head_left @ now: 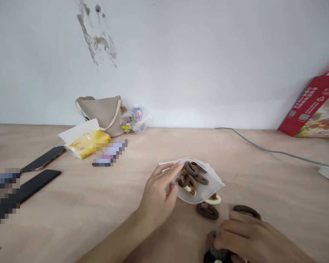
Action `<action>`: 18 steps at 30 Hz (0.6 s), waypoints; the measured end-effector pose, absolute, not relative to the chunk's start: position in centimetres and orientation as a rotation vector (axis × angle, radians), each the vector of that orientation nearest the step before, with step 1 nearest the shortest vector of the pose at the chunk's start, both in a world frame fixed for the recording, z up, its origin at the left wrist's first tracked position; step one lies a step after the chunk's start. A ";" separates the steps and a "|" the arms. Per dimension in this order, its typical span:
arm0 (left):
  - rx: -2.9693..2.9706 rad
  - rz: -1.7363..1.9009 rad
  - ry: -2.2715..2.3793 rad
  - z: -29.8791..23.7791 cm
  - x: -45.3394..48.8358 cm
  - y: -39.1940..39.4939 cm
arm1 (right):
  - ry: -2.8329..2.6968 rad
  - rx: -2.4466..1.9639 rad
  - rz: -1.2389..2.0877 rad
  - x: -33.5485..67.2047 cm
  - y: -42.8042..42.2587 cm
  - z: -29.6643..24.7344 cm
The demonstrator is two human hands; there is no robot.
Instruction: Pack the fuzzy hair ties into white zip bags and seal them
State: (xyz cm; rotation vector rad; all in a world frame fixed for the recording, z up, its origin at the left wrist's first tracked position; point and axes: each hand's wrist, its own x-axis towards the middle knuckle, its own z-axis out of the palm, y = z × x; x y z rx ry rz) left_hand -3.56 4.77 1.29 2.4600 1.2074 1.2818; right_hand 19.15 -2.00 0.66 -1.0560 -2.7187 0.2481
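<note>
A clear plastic zip bag (pixel 212 188) lies on the wooden table (pixel 98 204), holding several brown and cream hair ties (pixel 192 176). My left hand (pixel 157 195) pinches the bag's open left edge. More loose hair ties lie on the table in front of the bag: a dark brown one (pixel 207 210), a cream one (pixel 214 199) half under the bag, and another brown one (pixel 246 210). My right hand (pixel 248 241) rests at the bottom edge with its fingers curled over a small pile of dark hair ties (pixel 218 252).
Two dark phones (pixel 41 175) lie at the left. A yellow tissue pack (pixel 84 143), a beige bag (pixel 105 113) and a small water bottle (pixel 135 117) stand near the wall. A grey cable (pixel 268 149) runs right toward a red box (pixel 315 107).
</note>
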 end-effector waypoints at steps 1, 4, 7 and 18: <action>2.462 1.278 1.211 1.3 -3.6 4.8 | -2.715 -1.089 0.240 19.0 -1.9 0.6; 2.455 1.272 1.216 1.3 -3.6 4.7 | -2.653 -1.170 0.216 18.2 -1.5 0.6; 2.444 1.275 1.222 1.4 -3.6 4.7 | -2.614 -1.175 0.269 17.7 -1.3 0.6; 2.449 1.271 1.205 1.4 -3.6 4.7 | -2.428 -1.141 0.017 17.0 -1.4 0.0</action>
